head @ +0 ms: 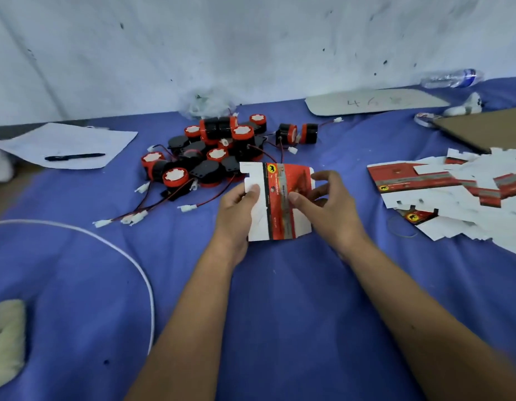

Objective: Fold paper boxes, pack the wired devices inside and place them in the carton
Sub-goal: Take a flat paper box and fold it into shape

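A flat, unfolded red-and-white paper box [280,215] is held upright above the blue table, in the middle of the view. My left hand [235,209] grips its white left edge, thumb on the front. My right hand [329,206] pinches its right side, thumb pressed on the red panel. Behind the box lies a heap of black-and-red wired devices [216,151] with red wires and white plugs. A loose pile of flat box blanks [453,192] lies to the right. A brown carton flap [488,128] shows at the far right.
A white sheet with a black pen [74,156] lies at the back left. A grey board [375,101] and a plastic bottle [450,78] lie at the back right. A white cable [129,256] curves across the left, with a pale cloth [5,340] at the lower left.
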`<action>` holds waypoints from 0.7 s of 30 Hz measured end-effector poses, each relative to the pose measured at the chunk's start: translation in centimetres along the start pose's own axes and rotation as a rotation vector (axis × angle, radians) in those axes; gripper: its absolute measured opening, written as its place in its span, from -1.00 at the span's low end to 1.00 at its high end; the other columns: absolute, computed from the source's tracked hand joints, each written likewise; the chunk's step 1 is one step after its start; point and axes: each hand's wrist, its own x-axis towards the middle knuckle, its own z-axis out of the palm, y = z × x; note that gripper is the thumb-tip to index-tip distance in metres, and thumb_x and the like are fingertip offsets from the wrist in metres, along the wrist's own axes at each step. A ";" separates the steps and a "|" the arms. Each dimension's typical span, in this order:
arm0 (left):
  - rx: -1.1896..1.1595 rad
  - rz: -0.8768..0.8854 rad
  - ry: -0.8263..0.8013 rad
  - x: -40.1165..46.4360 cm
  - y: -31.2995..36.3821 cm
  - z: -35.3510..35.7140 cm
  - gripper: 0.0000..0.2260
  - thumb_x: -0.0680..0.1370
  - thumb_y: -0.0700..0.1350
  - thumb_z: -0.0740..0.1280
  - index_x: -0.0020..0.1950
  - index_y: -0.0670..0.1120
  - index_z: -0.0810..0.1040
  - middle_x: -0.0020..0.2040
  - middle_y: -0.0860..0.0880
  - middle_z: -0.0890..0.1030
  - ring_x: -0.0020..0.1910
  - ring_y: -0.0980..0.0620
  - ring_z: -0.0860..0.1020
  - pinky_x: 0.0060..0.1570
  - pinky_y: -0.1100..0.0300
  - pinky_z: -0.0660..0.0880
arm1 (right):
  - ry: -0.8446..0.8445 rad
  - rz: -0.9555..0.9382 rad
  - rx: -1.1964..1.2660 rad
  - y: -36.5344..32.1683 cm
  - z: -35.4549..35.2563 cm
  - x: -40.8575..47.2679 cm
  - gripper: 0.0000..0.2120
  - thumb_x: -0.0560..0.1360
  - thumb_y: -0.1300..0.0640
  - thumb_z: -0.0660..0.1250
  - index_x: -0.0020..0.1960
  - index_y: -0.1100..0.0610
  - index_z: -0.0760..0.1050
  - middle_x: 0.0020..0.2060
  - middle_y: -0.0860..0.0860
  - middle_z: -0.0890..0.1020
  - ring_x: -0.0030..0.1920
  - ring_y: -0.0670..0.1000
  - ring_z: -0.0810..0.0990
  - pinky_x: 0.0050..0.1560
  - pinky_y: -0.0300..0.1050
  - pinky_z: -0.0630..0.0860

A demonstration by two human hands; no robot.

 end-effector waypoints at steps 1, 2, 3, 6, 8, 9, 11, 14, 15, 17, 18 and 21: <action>-0.025 -0.003 0.016 0.0 0.0 0.2 -0.79 0.73 -0.14 0.21 0.12 -0.07 0.66 -0.01 -0.05 0.76 -0.05 -0.03 0.72 -0.07 0.06 0.68 | 0.004 0.009 0.000 0.2 0.1 0.0 -0.51 0.40 -0.14 0.56 0.21 -0.08 0.43 -0.19 -0.11 0.61 -0.25 -0.23 0.59 -0.27 -0.38 0.47; -0.053 -0.008 0.031 0.0 -0.1 0.4 -0.79 0.73 -0.13 0.20 0.14 -0.07 0.65 0.01 -0.05 0.75 -0.04 -0.03 0.72 -0.09 0.07 0.68 | 0.007 0.019 0.005 0.3 0.2 -0.1 -0.53 0.39 -0.11 0.58 0.19 -0.09 0.45 -0.21 -0.10 0.62 -0.25 -0.20 0.59 -0.24 -0.34 0.48; -0.082 -0.021 0.041 0.0 0.0 0.4 -0.79 0.73 -0.13 0.20 0.17 -0.07 0.64 0.03 -0.06 0.75 -0.02 -0.04 0.72 -0.09 0.07 0.68 | 0.007 0.031 0.019 0.3 0.2 -0.1 -0.53 0.37 -0.09 0.59 0.18 -0.09 0.47 -0.22 -0.08 0.63 -0.22 -0.18 0.61 -0.21 -0.32 0.48; -0.144 -0.061 -0.041 -0.1 0.3 0.0 -0.76 0.71 -0.23 0.19 0.31 -0.13 0.58 0.17 -0.16 0.71 0.06 -0.11 0.70 -0.01 0.00 0.68 | -0.008 0.095 0.188 0.2 -0.2 0.2 -0.53 0.38 0.05 0.62 0.21 -0.05 0.51 -0.21 0.00 0.71 -0.11 -0.10 0.69 -0.04 -0.21 0.54; -0.130 -0.068 -0.118 -0.2 0.5 -0.4 -0.62 0.60 -0.41 0.17 0.35 -0.17 0.55 0.20 -0.19 0.69 0.07 -0.15 0.69 -0.01 -0.04 0.67 | -0.013 0.126 0.328 0.3 -0.5 0.4 -0.57 0.41 0.15 0.60 0.23 0.00 0.55 -0.17 0.04 0.73 -0.05 0.00 0.72 0.06 0.01 0.64; -0.117 -0.067 -0.126 -0.1 0.5 -0.5 -0.56 0.55 -0.46 0.14 0.34 -0.18 0.55 0.18 -0.20 0.69 0.06 -0.17 0.68 -0.01 -0.06 0.66 | -0.019 0.140 0.383 0.3 -0.5 0.4 -0.59 0.43 0.18 0.58 0.23 0.02 0.57 -0.13 0.08 0.74 -0.02 0.07 0.73 0.10 0.10 0.65; -0.113 -0.064 -0.128 -0.1 0.3 -0.6 -0.52 0.50 -0.50 0.12 0.30 -0.17 0.58 0.13 -0.21 0.70 0.03 -0.17 0.69 0.00 -0.08 0.65 | -0.034 0.177 0.491 0.3 -0.6 0.5 -0.65 0.47 0.22 0.54 0.22 0.04 0.59 -0.06 0.17 0.73 0.02 0.17 0.73 0.14 0.19 0.64; -0.108 -0.041 -0.180 0.0 0.1 -0.9 -0.53 0.52 -0.50 0.19 0.31 -0.14 0.59 0.19 -0.21 0.68 0.07 -0.15 0.68 0.02 -0.04 0.65 | -0.031 0.253 0.693 0.3 -0.8 0.9 -0.70 0.53 0.25 0.46 0.24 0.10 0.56 -0.06 0.14 0.75 -0.07 0.15 0.74 -0.02 0.06 0.67; -0.131 -0.033 -0.209 0.0 0.1 -1.0 -0.55 0.53 -0.48 0.24 0.30 -0.12 0.61 0.20 -0.20 0.68 0.08 -0.14 0.69 -0.02 0.00 0.67 | -0.026 0.284 0.757 0.3 -0.9 1.1 -0.71 0.54 0.25 0.44 0.25 0.14 0.53 -0.07 0.12 0.75 -0.12 0.12 0.74 -0.11 0.00 0.67; -0.178 -0.012 -0.245 0.0 0.1 -1.0 -0.60 0.52 -0.43 0.32 0.27 -0.10 0.63 0.19 -0.15 0.70 0.08 -0.10 0.70 -0.06 0.05 0.67 | -0.031 0.343 0.844 0.2 -1.0 1.3 -0.69 0.57 0.24 0.40 0.30 0.23 0.49 -0.06 0.11 0.74 -0.16 0.07 0.72 -0.19 -0.05 0.64; -0.167 0.009 -0.232 -0.1 0.0 -0.8 -0.61 0.52 -0.43 0.34 0.29 -0.11 0.62 0.18 -0.13 0.70 0.08 -0.09 0.70 -0.03 0.04 0.66 | -0.041 0.361 0.862 0.3 -1.0 1.4 -0.67 0.58 0.23 0.38 0.32 0.26 0.48 -0.02 0.13 0.73 -0.14 0.08 0.72 -0.18 -0.04 0.64; -0.004 0.127 -0.107 -0.2 -0.3 -0.1 -0.66 0.56 -0.41 0.39 0.25 -0.09 0.62 0.17 -0.10 0.71 0.15 -0.13 0.68 0.09 -0.05 0.62 | -0.063 0.367 0.882 0.1 -1.0 1.4 -0.65 0.60 0.22 0.36 0.35 0.28 0.45 0.08 0.17 0.71 -0.05 0.12 0.72 -0.10 0.03 0.65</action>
